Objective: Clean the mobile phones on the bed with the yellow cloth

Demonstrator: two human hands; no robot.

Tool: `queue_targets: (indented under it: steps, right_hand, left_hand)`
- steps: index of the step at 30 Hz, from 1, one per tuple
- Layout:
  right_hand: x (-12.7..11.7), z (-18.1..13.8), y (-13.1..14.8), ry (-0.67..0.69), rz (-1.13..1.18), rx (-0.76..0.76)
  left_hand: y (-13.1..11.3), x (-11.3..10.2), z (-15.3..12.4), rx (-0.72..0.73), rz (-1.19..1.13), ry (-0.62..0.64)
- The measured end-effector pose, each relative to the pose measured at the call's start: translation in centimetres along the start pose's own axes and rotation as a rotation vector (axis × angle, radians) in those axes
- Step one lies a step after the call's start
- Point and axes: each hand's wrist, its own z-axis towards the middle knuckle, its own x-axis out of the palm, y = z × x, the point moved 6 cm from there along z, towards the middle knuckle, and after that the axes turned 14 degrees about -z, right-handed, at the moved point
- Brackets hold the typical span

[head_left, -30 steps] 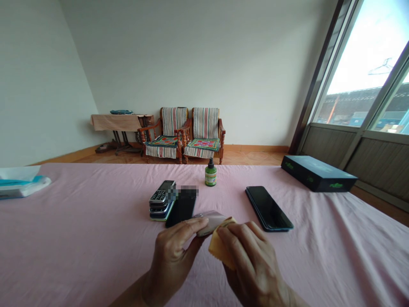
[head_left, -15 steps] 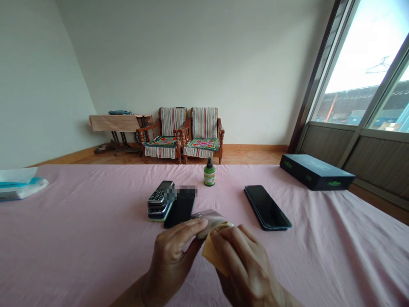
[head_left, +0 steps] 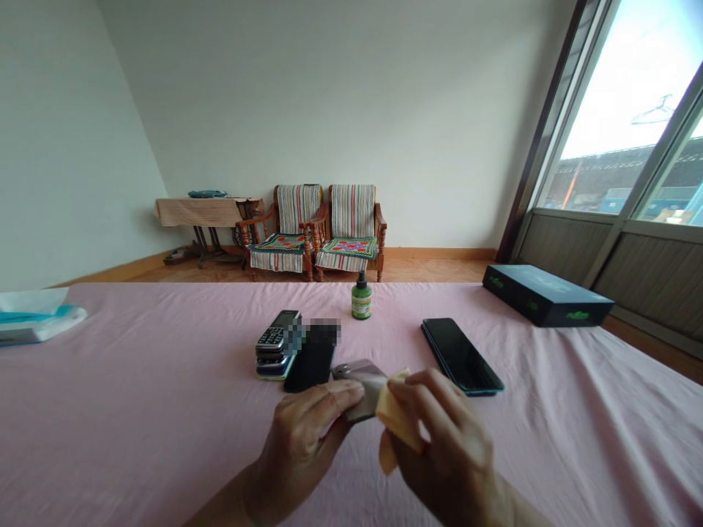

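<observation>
My left hand (head_left: 307, 435) is closed on the left end of a greyish smartphone (head_left: 367, 391), its camera side facing up, held above the pink cloth. A yellow wiping cloth (head_left: 398, 417) is pinched in my right hand (head_left: 447, 432), wrapped over the phone's right end. Just beyond my left hand lies a black smartphone (head_left: 310, 362). To its left is a stack of phones with a keypad phone (head_left: 279, 331) on top. Past my right hand, another dark smartphone (head_left: 461, 357) lies screen up, seemingly on a second one.
A green spray bottle (head_left: 361, 298) stands upright near the table's far edge. At the back right lies a black box (head_left: 546, 294); a white and blue packet (head_left: 41, 322) is at the far left. The pink tablecloth (head_left: 137, 410) has folds at right. Two wooden chairs (head_left: 351, 219) stand beyond.
My right hand and the yellow cloth have moved right along the phone, uncovering more of its back. My left hand keeps its hold, shifted slightly right.
</observation>
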Motion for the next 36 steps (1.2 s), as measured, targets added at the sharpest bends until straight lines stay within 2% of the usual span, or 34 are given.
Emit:
queue_targets:
  steps: [3, 6, 10, 13, 18, 20, 23, 28, 36]
  right_hand:
    - [0.0, -0.1, -2.4, 0.015, -0.001, 0.164]
    - [1.4, -0.2, -3.8, 0.150, 0.003, 0.231]
    - [3.8, -0.8, -4.3, 0.400, -0.022, 0.262]
    - [5.0, -1.5, -3.8, 0.544, 0.002, 0.265]
    - [6.2, -2.4, -1.3, 0.670, 0.141, 0.077]
    - [6.6, -2.8, -1.1, 0.689, 0.133, 0.075]
    - [7.3, -3.2, -1.6, 0.701, 0.067, 0.120]
    - [8.7, -3.0, -2.9, 0.698, -0.035, 0.113]
    - [12.9, -0.9, -5.8, 0.647, -0.051, 0.153]
  left_hand:
    - [0.0, 1.2, -0.5, 0.075, 0.051, 0.172]
    - [0.4, 2.5, -1.0, 0.091, 0.070, 0.359]
    - [0.9, 3.1, -1.0, -0.011, 0.039, 0.538]
    - [1.0, 2.7, -0.7, -0.130, -0.029, 0.608]
    - [1.3, 2.3, -0.6, -0.323, -0.136, 0.617]
    - [1.6, 2.6, -0.7, -0.366, -0.145, 0.591]
    - [2.2, 3.0, -1.1, -0.401, -0.127, 0.540]
    - [3.0, 3.2, -1.4, -0.428, -0.113, 0.445]
    - [3.3, 2.9, -1.5, -0.421, -0.167, 0.353]
